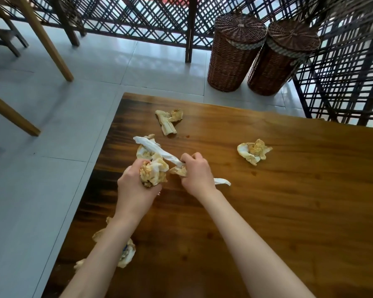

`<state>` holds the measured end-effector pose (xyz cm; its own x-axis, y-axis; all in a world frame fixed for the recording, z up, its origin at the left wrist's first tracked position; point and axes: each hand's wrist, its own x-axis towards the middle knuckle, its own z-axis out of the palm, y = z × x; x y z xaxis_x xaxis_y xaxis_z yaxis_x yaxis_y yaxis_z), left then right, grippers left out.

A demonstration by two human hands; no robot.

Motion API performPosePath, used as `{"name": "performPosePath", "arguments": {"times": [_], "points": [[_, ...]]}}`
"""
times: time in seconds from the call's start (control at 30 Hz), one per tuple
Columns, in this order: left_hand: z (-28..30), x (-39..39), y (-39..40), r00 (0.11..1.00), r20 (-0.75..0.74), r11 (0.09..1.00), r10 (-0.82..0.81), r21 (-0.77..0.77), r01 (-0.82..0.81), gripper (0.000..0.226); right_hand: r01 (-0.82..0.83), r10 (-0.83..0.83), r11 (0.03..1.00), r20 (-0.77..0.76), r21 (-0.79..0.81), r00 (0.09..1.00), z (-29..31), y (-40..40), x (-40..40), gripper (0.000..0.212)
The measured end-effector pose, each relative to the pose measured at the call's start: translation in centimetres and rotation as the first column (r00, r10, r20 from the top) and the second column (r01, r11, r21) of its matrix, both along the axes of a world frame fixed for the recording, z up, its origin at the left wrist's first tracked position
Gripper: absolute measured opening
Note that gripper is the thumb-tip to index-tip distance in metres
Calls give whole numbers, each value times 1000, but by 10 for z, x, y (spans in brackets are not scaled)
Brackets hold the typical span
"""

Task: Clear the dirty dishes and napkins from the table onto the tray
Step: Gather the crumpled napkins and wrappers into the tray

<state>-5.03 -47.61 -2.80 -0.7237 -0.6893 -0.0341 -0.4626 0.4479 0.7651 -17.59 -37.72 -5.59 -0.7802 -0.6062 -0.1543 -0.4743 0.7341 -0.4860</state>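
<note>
While the left hand (136, 186) clutches a wad of stained napkins (153, 172), its fingers curled tight round the bundle, the right hand (195, 174) pinches a second soiled napkin scrap (179, 170) together with a twisted white napkin strip (157, 149). Both hands hover just above the wooden surface (267, 211) near its left edge, seemingly gathering the litter into one handful so it can be carried off in a single trip. The strip's long axis runs diagonally, from the right fingers up and away to the left, its far end lying over more crumpled paper; a short tail (222, 181) pokes out behind the right wrist. Three other dirty napkins lie loose on the surface: one far crumpled napkin (168, 120) beyond the hands, one right-hand napkin (254, 151) well apart, and one near napkin (125, 252) partly hidden under the left forearm. No tray or dishes are in view. Two wicker baskets (261, 57) stand on the floor beyond.
</note>
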Motion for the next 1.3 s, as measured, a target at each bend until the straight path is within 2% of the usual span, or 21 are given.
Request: {"name": "performPosePath", "arguments": {"times": [0.07, 0.2, 0.3, 0.4, 0.47, 0.57, 0.67, 0.77, 0.87, 1.0, 1.13, 1.3], "points": [[0, -5, 4, 1000, -2, 1000, 0, 7, 0, 49, 82, -81, 992, 11, -93, 997, 7, 14, -8, 38], [0, -15, 17, 1000, 3, 1000, -4, 7, 4, 48, 270, -299, 937, -109, -223, 948, 26, 54, -52, 42], [-1, -20, 29, 1000, 3, 1000, -15, 5, 15, 47, 350, -367, 928, -146, -126, 919, 27, 83, -90, 45], [-1, -24, 38, 999, 8, 999, -41, -16, 41, 43, 329, -307, 940, -205, 87, 929, 15, 105, -111, 41], [0, -27, 43, 999, 13, 999, -47, -16, 47, 44, 336, -294, 928, -233, 164, 927, 6, 114, -117, 41], [3, -32, 50, 999, 23, 999, -44, -14, 45, 46, 334, -316, 930, -130, 151, 940, 0, 117, -123, 43], [4, -34, 54, 999, 41, 999, -33, -14, 33, 47, 263, -270, 952, 25, 156, 963, -5, 118, -124, 61], [4, -36, 59, 998, 60, 1000, -20, -11, 21, 47, 250, -245, 950, -50, 186, 968, -8, 119, -121, 60], [5, -37, 64, 997, 78, 1000, -11, -8, 12, 46, 269, -261, 957, -86, 107, 962, -10, 118, -117, 50], [7, -32, 69, 997, 79, 1000, -12, -16, 13, 45, 306, -304, 952, -46, 24, 951, -5, 123, -108, 42], [14, -25, 74, 997, 77, 999, -24, -23, 26, 45, 395, -393, 914, 35, -98, 919, 8, 142, -84, 41], [31, -11, 96, 994, 68, 996, -84, 24, 83, 43, 472, -466, 869, 75, -150, 882, 28, 186, -37, 40]]}}
